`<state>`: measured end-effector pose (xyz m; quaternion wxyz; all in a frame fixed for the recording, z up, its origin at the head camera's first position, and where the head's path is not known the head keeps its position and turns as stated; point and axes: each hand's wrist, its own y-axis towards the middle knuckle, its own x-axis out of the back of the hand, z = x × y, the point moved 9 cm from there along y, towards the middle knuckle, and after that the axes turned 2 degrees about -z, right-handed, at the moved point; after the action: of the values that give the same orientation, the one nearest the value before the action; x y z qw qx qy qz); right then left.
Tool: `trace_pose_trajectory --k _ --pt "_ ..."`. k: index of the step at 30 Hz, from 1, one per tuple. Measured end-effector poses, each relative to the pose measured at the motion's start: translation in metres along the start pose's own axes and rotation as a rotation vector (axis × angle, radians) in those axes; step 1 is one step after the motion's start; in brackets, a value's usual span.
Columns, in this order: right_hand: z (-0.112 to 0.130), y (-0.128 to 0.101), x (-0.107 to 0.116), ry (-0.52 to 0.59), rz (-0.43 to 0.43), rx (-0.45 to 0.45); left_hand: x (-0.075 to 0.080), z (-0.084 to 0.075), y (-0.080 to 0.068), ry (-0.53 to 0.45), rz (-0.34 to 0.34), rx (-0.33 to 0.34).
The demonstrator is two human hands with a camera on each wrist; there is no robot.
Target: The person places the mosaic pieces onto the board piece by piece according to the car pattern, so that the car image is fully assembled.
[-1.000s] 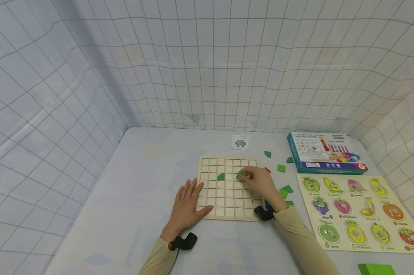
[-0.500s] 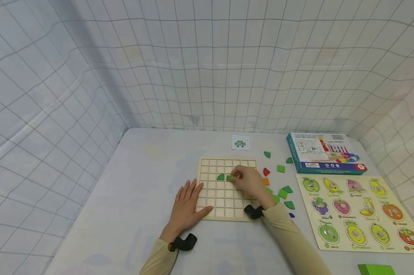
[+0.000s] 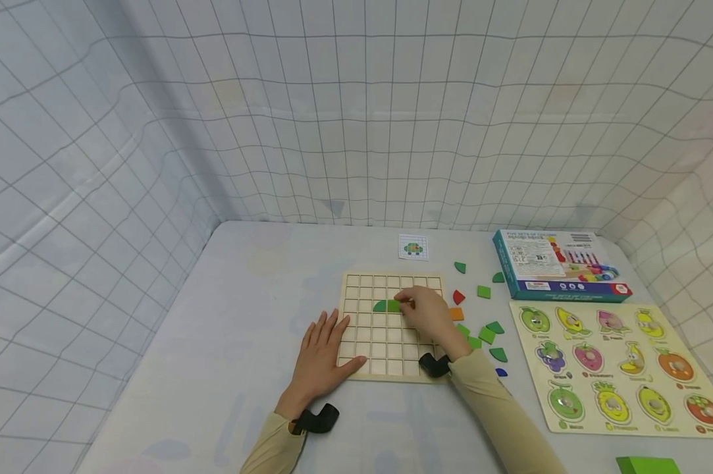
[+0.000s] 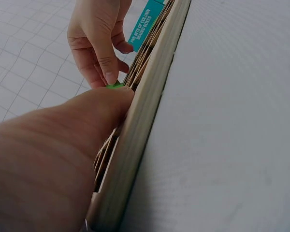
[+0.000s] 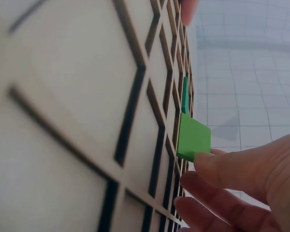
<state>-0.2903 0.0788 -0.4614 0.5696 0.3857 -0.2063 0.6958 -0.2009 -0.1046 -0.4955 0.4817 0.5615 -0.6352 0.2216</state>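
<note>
A light wooden grid board lies on the table, divided into square cells. In one cell sits a dark green quarter-round tile. My right hand pinches a light green square tile between thumb and fingers, right beside the quarter-round. In the right wrist view the square stands tilted, one edge at the cell's ridges. My left hand is spread flat at the board's left side, fingers straight, with the thumb on the board's near left corner.
Several loose tiles lie right of the board, among them a red piece, an orange square and a blue piece. A pattern card lies behind the board. Further right are a toy box and a fruit puzzle board.
My right hand has moved left over the board with the green square, bringing it beside the quarter-round tile and lowering it. My left hand has stayed in place.
</note>
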Motion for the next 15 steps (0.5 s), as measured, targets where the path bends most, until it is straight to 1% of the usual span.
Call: trace_pose_trajectory --k 6,8,15 --pt "0.0016 -0.0005 -0.0040 -0.116 0.021 0.049 -0.0003 0.0001 0.0000 -0.003 0.004 0.000" --pt "0.0025 -0.0010 -0.0044 -0.139 0.029 0.057 -0.0003 0.0001 0.0000 -0.006 0.002 -0.002" --pt "0.0037 -0.0025 -0.0046 -0.136 0.048 0.065 -0.0010 0.0009 -0.0001 -0.004 -0.004 -0.005"
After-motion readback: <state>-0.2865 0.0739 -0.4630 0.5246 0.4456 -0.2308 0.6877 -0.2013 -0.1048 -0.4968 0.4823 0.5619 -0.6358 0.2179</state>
